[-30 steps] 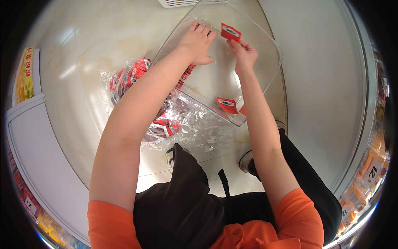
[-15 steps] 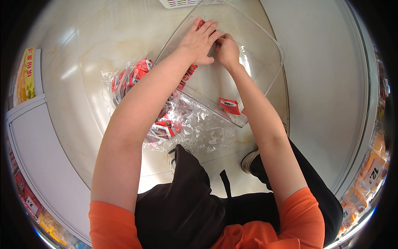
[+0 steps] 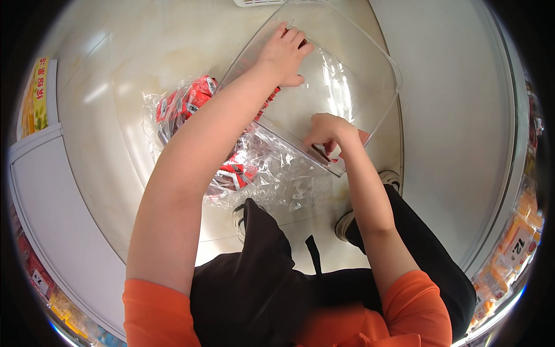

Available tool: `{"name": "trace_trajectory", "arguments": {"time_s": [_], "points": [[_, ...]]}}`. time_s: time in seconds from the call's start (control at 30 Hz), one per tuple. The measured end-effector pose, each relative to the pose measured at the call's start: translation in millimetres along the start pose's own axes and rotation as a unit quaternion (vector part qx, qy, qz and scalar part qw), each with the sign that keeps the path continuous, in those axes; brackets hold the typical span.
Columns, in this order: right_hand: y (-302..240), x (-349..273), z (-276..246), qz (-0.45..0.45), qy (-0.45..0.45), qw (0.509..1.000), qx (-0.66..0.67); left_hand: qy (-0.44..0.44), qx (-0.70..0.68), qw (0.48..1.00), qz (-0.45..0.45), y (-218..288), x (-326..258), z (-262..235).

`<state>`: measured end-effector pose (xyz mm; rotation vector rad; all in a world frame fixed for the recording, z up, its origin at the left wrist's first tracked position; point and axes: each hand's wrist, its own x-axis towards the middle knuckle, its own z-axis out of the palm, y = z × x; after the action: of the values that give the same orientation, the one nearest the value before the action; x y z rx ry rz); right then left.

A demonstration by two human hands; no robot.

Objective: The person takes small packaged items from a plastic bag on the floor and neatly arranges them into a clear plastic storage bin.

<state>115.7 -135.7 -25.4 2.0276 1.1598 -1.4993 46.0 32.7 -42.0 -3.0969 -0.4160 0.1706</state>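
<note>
Two bare hands down inside a clear plastic bin (image 3: 347, 92), and the bin sits on the pale floor (image 3: 95, 173), turned with one corner toward the person, which seems to let both arms reach in over the near side. Up at the far end, the left hand (image 3: 284, 56) is spread wide, thumb well away from the fingers, fingertips bent over dark red packaging (image 3: 302, 44); that flat, splayed grip looks like a steadying one. Down at the near corner, here's the right hand (image 3: 331, 132), fingers curled down at a small red packet (image 3: 319, 152); whether that grip has closed on it, I can't tell, the hand covers too much. More red packets (image 3: 270, 103) line the bin's left side, partly hidden by the forearm. Just outside, a crinkled clear plastic bag (image 3: 283, 179) holds a loose heap of red sachets (image 3: 199, 95), lying right beside the bin, apparently for an easy reach.
</note>
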Motion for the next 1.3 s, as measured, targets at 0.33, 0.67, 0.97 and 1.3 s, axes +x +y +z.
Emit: {"name": "trace_trajectory", "arguments": {"time_s": [0.33, 0.67, 0.97, 1.3], "points": [[44, -7, -37, -0.124, 0.391, 0.829, 0.381, 0.008, -0.012, 1.000, 0.000, -2, -3, 1], [45, 34, -32, -0.144, 0.559, 0.779, 0.245, 0.013, -0.008, 1.000, 0.003, -2, -2, 5], [12, 49, -52, -0.164, 0.429, 0.888, 0.030, -0.005, 0.011, 1.000, -0.004, -2, -3, -1], [13, 34, -71, -0.105, 0.697, 0.705, 0.077, -0.009, 0.009, 1.000, -0.012, -3, -3, -1]]}}
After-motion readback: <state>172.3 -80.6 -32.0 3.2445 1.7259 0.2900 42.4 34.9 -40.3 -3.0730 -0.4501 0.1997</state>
